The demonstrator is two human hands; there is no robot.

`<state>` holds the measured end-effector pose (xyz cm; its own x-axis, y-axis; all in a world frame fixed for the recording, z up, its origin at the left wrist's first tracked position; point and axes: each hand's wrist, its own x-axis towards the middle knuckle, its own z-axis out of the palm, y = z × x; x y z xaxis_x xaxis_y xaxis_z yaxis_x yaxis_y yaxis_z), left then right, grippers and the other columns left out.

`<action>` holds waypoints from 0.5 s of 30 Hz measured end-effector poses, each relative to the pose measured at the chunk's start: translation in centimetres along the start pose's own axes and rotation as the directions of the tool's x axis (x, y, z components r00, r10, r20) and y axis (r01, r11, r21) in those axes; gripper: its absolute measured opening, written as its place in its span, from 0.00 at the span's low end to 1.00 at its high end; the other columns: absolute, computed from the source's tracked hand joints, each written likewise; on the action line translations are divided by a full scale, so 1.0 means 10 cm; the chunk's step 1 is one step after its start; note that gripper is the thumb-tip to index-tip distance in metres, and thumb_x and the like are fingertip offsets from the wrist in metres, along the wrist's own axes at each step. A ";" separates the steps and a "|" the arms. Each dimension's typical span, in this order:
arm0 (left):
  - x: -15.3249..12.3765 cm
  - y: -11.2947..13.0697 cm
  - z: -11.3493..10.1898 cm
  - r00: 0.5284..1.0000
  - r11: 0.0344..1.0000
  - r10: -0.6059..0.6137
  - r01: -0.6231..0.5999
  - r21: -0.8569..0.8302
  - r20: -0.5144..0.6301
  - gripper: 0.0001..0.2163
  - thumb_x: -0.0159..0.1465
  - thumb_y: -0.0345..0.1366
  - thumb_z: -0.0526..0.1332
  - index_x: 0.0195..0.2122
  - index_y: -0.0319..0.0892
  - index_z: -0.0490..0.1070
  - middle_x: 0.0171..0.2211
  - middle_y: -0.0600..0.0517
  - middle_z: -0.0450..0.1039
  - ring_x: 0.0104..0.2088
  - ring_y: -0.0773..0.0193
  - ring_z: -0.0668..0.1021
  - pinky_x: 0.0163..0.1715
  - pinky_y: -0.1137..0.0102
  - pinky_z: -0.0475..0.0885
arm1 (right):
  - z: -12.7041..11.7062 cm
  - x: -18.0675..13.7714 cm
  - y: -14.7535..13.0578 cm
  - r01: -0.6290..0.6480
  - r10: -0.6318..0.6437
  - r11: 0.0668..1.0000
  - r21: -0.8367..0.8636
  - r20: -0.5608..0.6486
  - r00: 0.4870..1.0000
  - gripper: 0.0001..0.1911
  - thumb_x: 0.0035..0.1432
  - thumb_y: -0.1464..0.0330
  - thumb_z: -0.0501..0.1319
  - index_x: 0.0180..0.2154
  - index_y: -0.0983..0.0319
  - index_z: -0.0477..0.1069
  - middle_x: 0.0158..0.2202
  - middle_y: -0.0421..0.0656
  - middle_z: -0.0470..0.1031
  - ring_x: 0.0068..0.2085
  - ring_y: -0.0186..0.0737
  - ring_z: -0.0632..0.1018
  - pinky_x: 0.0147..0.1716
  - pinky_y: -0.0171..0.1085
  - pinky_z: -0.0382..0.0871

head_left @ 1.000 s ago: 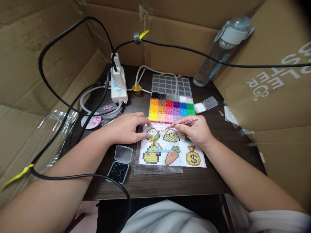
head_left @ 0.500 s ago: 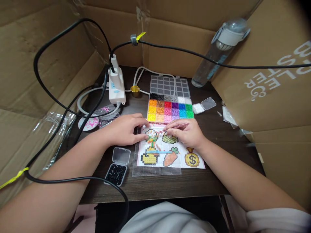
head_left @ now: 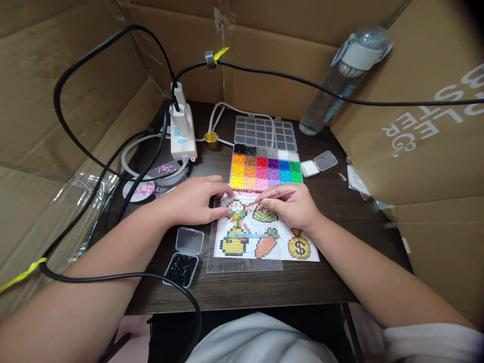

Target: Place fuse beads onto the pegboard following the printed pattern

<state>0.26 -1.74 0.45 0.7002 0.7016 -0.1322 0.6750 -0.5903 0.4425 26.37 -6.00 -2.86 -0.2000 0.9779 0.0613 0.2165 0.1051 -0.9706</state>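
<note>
My left hand (head_left: 194, 200) lies on the left edge of a clear pegboard (head_left: 242, 264) that covers a printed pattern sheet (head_left: 302, 247) with pixel pictures; its fingers are curled down on the board. My right hand (head_left: 293, 205) pinches thin pink tweezers (head_left: 273, 196), whose tip points left at the small bead figure (head_left: 237, 209) at the sheet's upper left. A bead organiser (head_left: 264, 169) with many coloured compartments stands open just behind the sheet.
A small open box of black beads (head_left: 182, 267) sits at the front left. A power strip (head_left: 181, 131), black cables (head_left: 113, 151), a gold cap (head_left: 210, 138) and a water bottle (head_left: 340, 75) stand behind. A little box of white beads (head_left: 310, 168) lies right of the organiser. Cardboard walls enclose the dark table (head_left: 340, 282).
My right hand has moved left with the tweezers, from over the basket picture to the bead figure. The left hand has stayed on the pegboard.
</note>
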 end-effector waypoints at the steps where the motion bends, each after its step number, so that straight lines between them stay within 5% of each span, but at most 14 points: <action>1: 0.00 0.00 0.00 1.000 1.000 0.001 -0.001 0.000 -0.001 0.20 0.63 0.49 0.63 0.51 0.46 0.79 0.43 0.47 0.76 0.42 0.54 0.80 0.44 0.62 0.71 | 0.00 0.00 0.00 -0.003 0.003 1.000 0.002 -0.005 1.000 0.04 0.51 0.66 0.73 0.30 0.58 0.85 0.31 0.45 0.85 0.31 0.41 0.83 0.31 0.40 0.80; 8: 0.01 0.00 0.00 1.000 1.000 0.007 -0.007 -0.001 -0.004 0.19 0.63 0.49 0.63 0.51 0.46 0.79 0.43 0.47 0.76 0.42 0.54 0.80 0.44 0.63 0.72 | 0.00 0.00 -0.06 0.002 0.000 0.998 0.058 -0.027 1.000 0.01 0.49 0.68 0.73 0.28 0.59 0.84 0.29 0.44 0.85 0.28 0.38 0.82 0.30 0.38 0.77; 15: 0.02 -0.02 -0.01 1.000 1.000 -0.003 0.003 0.001 0.003 0.21 0.63 0.52 0.61 0.51 0.46 0.79 0.44 0.46 0.76 0.42 0.52 0.80 0.44 0.61 0.71 | -0.25 0.08 -0.02 0.021 0.030 0.954 0.300 -0.165 0.986 0.07 0.49 0.62 0.75 0.29 0.58 0.84 0.24 0.41 0.82 0.20 0.31 0.72 0.19 0.33 0.65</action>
<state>0.19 -1.45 0.46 0.6992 0.7018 -0.1364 0.6772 -0.5890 0.4410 28.53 -4.78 -2.05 -0.0330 0.9970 0.0698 -0.0849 0.0668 -0.9941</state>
